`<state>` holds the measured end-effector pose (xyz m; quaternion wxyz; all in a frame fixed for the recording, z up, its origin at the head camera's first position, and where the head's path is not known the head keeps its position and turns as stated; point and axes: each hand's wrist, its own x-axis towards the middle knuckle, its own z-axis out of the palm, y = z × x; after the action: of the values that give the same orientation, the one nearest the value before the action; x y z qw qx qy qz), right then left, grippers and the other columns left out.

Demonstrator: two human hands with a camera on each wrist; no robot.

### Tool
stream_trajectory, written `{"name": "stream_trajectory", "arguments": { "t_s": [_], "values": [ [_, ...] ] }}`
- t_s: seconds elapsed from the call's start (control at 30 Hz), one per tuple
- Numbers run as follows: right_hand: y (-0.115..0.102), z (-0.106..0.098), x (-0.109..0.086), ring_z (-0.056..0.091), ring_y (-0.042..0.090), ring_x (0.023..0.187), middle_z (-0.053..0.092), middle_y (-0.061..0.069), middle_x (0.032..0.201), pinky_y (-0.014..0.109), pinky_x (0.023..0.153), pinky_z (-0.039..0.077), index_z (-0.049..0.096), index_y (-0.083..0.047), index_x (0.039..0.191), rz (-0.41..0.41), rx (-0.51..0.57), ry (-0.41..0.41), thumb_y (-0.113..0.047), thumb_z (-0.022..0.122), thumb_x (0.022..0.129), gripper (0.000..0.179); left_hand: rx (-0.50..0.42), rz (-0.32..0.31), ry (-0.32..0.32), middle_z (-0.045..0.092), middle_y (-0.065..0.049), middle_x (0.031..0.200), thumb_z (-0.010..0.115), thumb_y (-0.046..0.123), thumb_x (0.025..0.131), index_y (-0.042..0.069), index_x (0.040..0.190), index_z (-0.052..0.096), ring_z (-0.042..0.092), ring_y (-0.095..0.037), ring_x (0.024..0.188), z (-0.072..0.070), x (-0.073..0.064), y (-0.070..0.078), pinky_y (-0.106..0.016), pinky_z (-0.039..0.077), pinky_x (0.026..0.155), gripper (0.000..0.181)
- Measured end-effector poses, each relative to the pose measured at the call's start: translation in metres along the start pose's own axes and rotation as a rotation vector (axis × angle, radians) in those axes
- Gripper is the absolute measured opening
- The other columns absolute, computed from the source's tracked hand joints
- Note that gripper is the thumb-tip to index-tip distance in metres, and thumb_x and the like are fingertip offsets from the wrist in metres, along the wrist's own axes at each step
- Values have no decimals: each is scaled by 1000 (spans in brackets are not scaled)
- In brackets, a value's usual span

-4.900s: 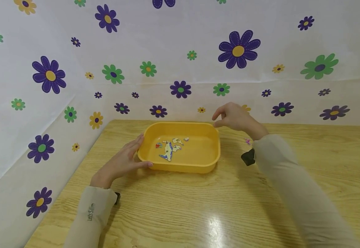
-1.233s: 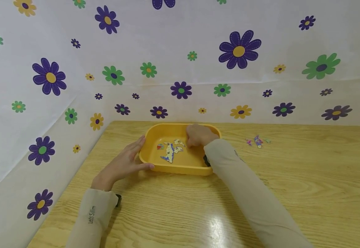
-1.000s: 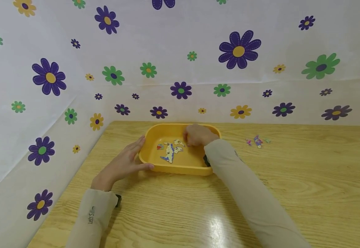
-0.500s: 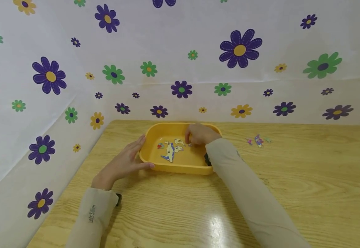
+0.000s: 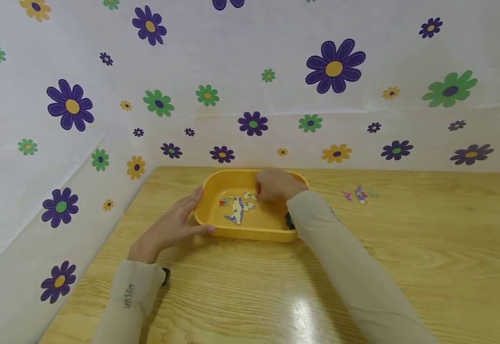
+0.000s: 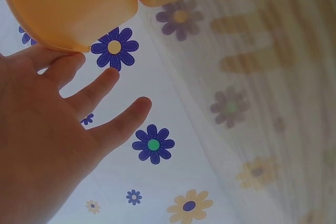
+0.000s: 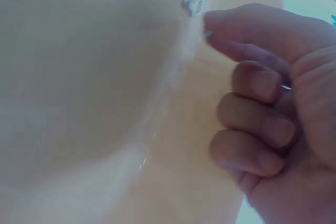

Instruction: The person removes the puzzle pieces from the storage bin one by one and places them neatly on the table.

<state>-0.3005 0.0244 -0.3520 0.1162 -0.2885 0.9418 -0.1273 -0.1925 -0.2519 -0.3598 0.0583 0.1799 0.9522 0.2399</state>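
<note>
A yellow plastic tub [image 5: 254,234] stands on the wooden table. My left hand [image 5: 168,227] rests at its left end, thumb on the front rim and fingers along the outside. The left wrist view shows that hand [image 6: 58,124] with fingers spread and nearly straight, touching the tub wall. Inside the tub lie several flat cut-out stickers, the largest a cream and blue one [image 5: 236,210], plus a small red one [image 5: 223,202]. My right hand [image 5: 276,185] reaches into the tub, fingers curled. In the right wrist view, thumb and forefinger pinch a tiny sticker [image 7: 209,34], mostly hidden.
Pink, purple and green stickers [image 5: 360,194] lie on the table [image 5: 405,248] right of the tub. A flower-printed white sheet [image 5: 276,95] hangs behind and to the left. Dark wrist devices sit below both sleeves.
My right hand came from beyond the tub's right rim into the tub. It shifted slightly at the small sticker, which showed below the fingers half a second ago. The left hand stays put.
</note>
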Motion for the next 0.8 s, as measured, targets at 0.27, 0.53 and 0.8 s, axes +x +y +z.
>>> {"name": "stream_trajectory", "arguments": {
  "t_s": [0.27,0.53,0.8],
  "values": [
    [-9,-15,-4,55,22,81,67,9,93,28,69,47,77,-2,104,-96,76,51,-12,72,91,17,-2,-13,-2,12,-11,169,76,59,84,5,162,18,16,-41,152,0,0,1,-61,18,119,111],
    [-17,-43,-22,53,23,83,64,8,93,30,74,48,76,-3,106,-122,105,83,-15,72,94,17,1,-4,5,13,-11,169,76,58,84,5,162,18,16,-41,152,1,2,1,-61,18,119,110],
    [-15,-61,-33,53,25,89,63,8,92,34,80,49,76,-4,106,-92,81,104,-18,73,94,19,5,-4,5,13,-11,169,76,57,84,4,162,19,16,-41,151,1,1,1,-61,18,119,110]
  ]
}}
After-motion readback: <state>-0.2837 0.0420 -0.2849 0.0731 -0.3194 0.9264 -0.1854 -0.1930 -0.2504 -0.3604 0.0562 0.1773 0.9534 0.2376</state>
